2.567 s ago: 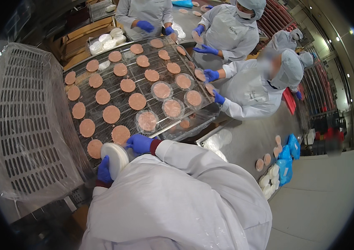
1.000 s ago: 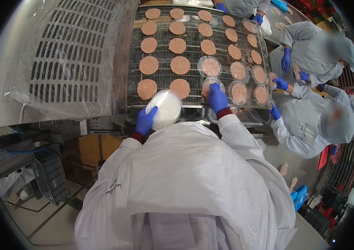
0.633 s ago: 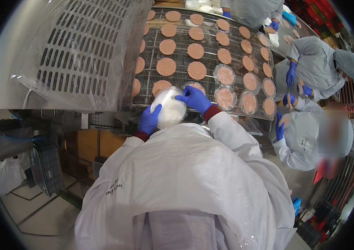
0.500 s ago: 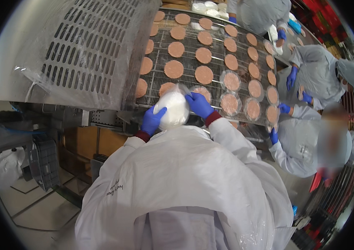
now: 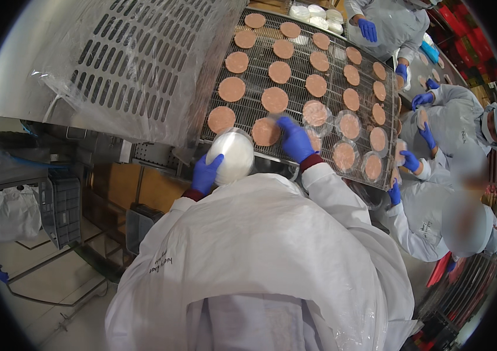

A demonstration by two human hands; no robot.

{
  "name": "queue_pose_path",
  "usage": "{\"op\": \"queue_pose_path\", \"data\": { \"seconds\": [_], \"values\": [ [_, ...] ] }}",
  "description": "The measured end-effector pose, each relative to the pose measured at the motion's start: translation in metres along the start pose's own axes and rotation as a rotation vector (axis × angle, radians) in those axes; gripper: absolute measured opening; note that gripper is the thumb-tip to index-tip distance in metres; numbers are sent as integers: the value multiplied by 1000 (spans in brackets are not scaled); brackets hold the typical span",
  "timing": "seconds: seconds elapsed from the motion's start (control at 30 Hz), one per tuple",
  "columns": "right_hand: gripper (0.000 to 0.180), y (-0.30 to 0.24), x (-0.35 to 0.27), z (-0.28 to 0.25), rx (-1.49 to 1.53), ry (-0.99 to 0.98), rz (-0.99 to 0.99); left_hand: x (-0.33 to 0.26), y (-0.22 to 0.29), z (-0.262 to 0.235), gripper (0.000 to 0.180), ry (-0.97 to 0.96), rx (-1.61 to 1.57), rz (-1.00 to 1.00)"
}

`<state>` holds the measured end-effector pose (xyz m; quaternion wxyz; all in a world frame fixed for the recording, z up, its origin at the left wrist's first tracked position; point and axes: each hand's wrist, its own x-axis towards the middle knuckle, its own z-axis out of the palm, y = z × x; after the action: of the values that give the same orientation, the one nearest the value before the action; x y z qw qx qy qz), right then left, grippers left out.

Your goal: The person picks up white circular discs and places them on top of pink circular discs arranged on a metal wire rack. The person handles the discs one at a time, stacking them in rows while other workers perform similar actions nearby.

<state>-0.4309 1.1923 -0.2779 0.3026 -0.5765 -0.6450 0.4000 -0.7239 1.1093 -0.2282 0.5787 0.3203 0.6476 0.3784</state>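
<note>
The stack of white discs sits at the near edge of the mesh belt, cupped from below by the left hand, fingers curled round it. The right hand, which half a second ago lay over the stack, has moved out onto the belt, fingers spread flat beside a patty. Further along, co-workers' blue gloves tend the far rows.
</note>
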Motion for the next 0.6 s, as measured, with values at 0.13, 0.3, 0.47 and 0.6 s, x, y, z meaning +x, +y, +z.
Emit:
{"op": "queue_pose_path", "data": {
  "seconds": [0.13,0.3,0.47,0.6],
  "values": [
    [32,-19,-7,16,-17,-82,-122,2,11,15,38,-21,8,-24],
    [31,-57,-1,24,-13,-267,198,8,17,29,35,-103,-2,59],
    [18,-35,29,-26,165,-101,244,2,14,16,34,-35,-46,26],
    [18,20,63,-61,-112,289,201,0,3,2,34,14,-22,21]
  ]
}}
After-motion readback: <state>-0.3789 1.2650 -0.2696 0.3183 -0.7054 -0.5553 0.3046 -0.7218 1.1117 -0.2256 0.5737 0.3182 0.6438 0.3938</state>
